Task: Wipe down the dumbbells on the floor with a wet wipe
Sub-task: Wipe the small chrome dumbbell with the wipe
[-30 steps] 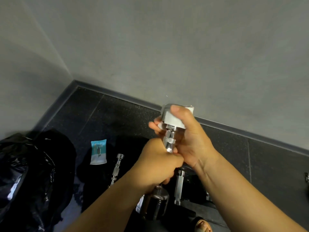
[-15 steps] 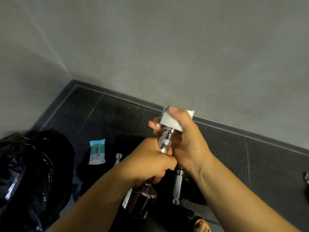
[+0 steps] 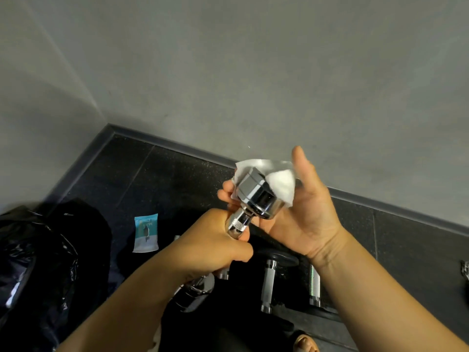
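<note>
**A:** So how far along was the job at that instant?

**B:** Early to middle, by my reckoning! The left hand [image 3: 215, 246] was wrapped tight round the knurled handle of the chrome dumbbell [image 3: 258, 196]. It held the dumbbell up off the floor [image 3: 177, 179], tilted, with the top head toward the wall.

**A:** And the right hand?

**B:** The right hand [image 3: 307, 214] was mostly open. The thumb was lifted clear and the fingers were cupped behind that top head, with the wet wipe [image 3: 281, 184] spread between palm and metal. It was cradling more than gripping.

**A:** So that head was getting its clean?

**B:** Its back and side were against the wipe, yes. The near face was bare and shiny, and I couldn't tell whether it had been done. The handle sat hidden under the fist, and the lower head showed only as a sliver below it. I'd judge those parts were left to do.

**A:** Anything else waiting?

**B:** Plenty! The other dumbbells [image 3: 268, 285] lay on the floor below the arms, with at least two handles showing and no wipe touching either. There was a bit of chrome at the right edge too, cropped too hard to name.

**A:** Supplies?

**B:** The wipe packet [image 3: 146, 232] lay flat on the floor near the black bag [image 3: 38, 262], well apart from both hands.
</note>
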The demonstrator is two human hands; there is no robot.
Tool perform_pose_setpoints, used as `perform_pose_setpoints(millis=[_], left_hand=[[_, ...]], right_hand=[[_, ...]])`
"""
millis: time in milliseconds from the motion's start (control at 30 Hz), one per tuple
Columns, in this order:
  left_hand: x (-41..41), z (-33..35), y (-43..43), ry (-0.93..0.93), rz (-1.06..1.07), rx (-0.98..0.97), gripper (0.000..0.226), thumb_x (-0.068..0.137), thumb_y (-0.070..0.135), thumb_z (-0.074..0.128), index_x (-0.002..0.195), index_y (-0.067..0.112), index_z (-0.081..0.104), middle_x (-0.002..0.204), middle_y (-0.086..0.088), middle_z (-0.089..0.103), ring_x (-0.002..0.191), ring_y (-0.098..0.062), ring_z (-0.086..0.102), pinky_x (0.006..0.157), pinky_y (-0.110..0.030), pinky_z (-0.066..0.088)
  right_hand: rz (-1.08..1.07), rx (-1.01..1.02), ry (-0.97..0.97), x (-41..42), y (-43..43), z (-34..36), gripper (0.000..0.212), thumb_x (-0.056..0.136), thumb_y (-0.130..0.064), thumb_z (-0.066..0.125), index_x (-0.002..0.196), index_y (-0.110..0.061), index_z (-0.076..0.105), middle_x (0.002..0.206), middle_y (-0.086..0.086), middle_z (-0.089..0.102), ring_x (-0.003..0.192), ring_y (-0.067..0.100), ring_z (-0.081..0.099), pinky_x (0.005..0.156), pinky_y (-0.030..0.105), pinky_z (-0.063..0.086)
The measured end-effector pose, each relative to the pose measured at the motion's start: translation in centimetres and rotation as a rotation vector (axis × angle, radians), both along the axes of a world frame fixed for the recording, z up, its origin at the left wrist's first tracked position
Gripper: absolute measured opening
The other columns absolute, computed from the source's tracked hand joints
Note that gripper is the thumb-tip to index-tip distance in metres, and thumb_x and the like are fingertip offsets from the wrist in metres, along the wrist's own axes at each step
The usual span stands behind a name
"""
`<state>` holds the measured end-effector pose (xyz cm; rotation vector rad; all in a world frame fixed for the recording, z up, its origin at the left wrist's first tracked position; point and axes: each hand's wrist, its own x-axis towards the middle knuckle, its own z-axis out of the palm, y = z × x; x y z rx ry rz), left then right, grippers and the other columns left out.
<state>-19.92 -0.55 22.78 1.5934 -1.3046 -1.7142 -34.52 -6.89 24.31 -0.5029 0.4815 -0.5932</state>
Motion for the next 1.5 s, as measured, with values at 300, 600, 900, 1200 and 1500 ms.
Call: perform_pose_setpoints(millis=[300,600,900,1200,1500], left_hand=[[0.5,0.1,-0.4,-0.008,0.107,0.009,0.04,0.076,0.011,0.063,0.048,0.022,0.037,0.044,0.006,0.03,0.039,-0.01,0.026,0.041,-0.023,0.024],[0.6,0.1,-0.2,-0.13,0.097,-0.098,0.037,0.076,0.01,0.061,0.051,0.017,0.035,0.044,0.007,0.028,0.038,-0.006,0.024,0.041,-0.022,0.022],[0.6,0.0,-0.4,-0.094,0.119,-0.111,0.036,0.076,0.005,0.06,0.052,0.015,0.035,0.043,0.007,0.028,0.037,-0.006,0.025,0.039,-0.02,0.023],[0.0,-0.1,-0.5,-0.15,0.124,-0.13,0.033,0.074,0.007,0.059,0.052,0.014,0.035,0.046,0.004,0.028,0.04,-0.008,0.025,0.04,-0.022,0.023],[-0.4,-0.6,-0.4,-0.078,0.157,-0.087,0.025,0.077,0.006,0.059,0.058,0.009,0.043,0.046,0.002,0.029,0.04,-0.01,0.025,0.042,-0.024,0.022]], right_hand=[[0.008,-0.069,-0.016,0.4,0.0,-0.2,0.066,0.077,-0.026,0.061,0.133,0.006,0.047,0.128,0.027,0.055,0.126,0.04,0.046,0.101,0.04,0.048],[-0.02,-0.205,0.494,0.7,-0.3,0.9,0.077,0.067,-0.048,0.074,0.122,0.004,0.059,0.119,0.027,0.064,0.117,0.041,0.057,0.1,0.042,0.048],[-0.117,0.101,0.274,0.2,0.2,1.0,0.052,0.086,-0.03,0.056,0.128,0.003,0.055,0.125,0.024,0.061,0.121,0.037,0.056,0.096,0.042,0.05],[-0.06,-0.047,0.463,0.6,0.0,2.3,0.056,0.075,-0.034,0.068,0.119,0.001,0.062,0.113,0.022,0.068,0.108,0.032,0.064,0.09,0.033,0.055],[-0.165,0.17,0.248,0.0,0.9,1.7,0.047,0.089,-0.025,0.05,0.125,0.005,0.055,0.118,0.025,0.065,0.113,0.035,0.061,0.09,0.039,0.055]])
